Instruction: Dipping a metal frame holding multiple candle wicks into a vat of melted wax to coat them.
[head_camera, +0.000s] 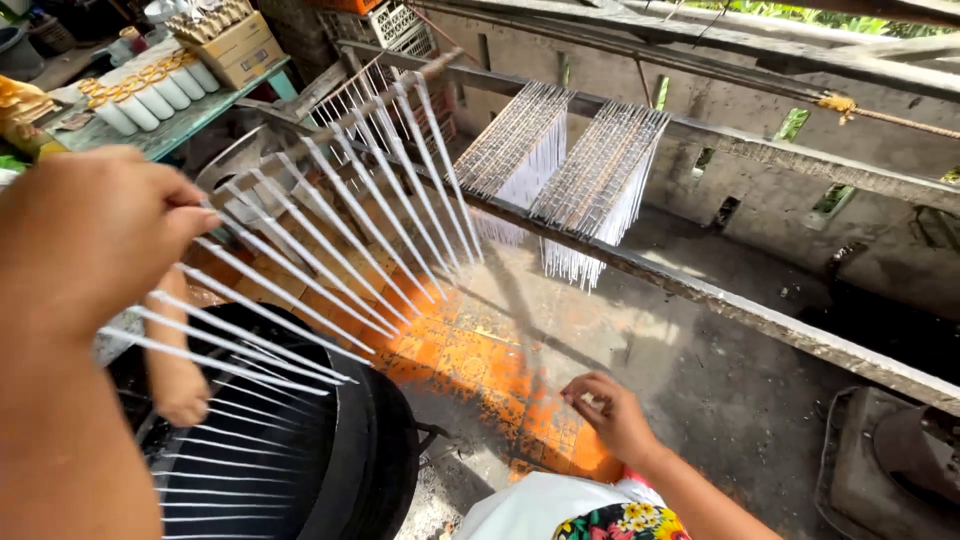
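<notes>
the left hand (85, 235) grips the end of a wooden rack (330, 120) of thin white candles (300, 260), tilted over the black pot (350, 470) (right hand (610, 410) loosely curled, empty, right of the pot).

A single head-worn camera looks steeply down and forward from just above the black vat (340, 470), which sits at the lower left edge; the concrete wall beyond it seems well apart, upper right.

Place: a small candle-making workshop, open to daylight.
Evidence: racks of thin white tapers (560, 170) hanging from wooden rails; black dipping vat (350, 470); wax-splashed orange tile floor (480, 360); finished white candles (150, 95) on a bench.
</notes>
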